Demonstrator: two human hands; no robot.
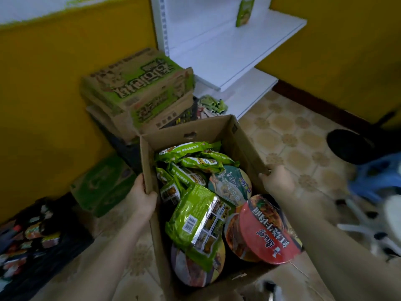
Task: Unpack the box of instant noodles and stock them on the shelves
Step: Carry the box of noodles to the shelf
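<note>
An open cardboard box (217, 130) fills the middle of the view. It is packed with several green noodle packets (196, 216), a teal-lidded bowl (231, 184) and a red-lidded bowl (265, 232). My left hand (141, 197) grips the box's left wall, thumb over the rim. My right hand (276, 179) grips the right wall near its top edge. White shelves (234, 57) stand beyond the box, and one green packet (244, 11) stands upright on the upper shelf.
Stacked green-printed cartons (136, 88) sit to the left of the shelves, another green carton (104, 185) lies against the yellow wall. A dark crate of packets (32, 240) is at lower left. A black round base (351, 146) and a blue stool (377, 177) stand at right on tiled floor.
</note>
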